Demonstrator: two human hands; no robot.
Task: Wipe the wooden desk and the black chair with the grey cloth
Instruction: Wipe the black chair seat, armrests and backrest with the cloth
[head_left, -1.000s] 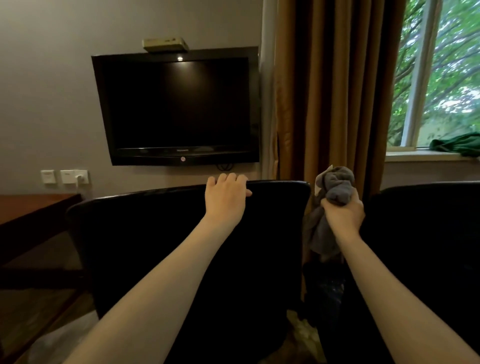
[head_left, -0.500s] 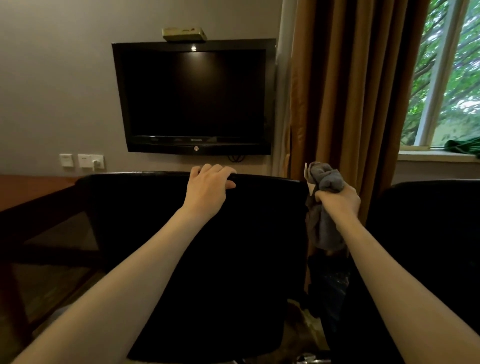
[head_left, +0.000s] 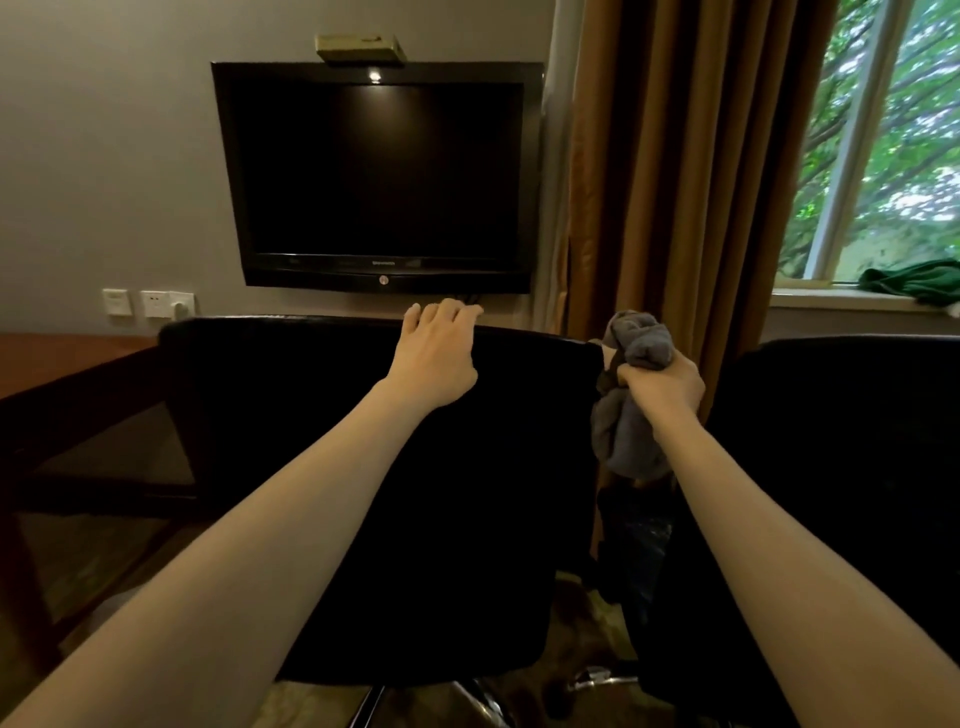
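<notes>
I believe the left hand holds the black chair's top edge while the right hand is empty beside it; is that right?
Not quite: the right hand grips the bunched grey cloth, as the head view shows. The left hand does hold the top edge of the black chair.

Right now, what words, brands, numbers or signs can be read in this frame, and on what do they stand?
No text is legible.
Lower bezel of the television: small white wordmark, too blurred to read.
Below it: round emblem, no legible characters.
On the box atop the television and the wall sockets: no lettering visible.
</notes>
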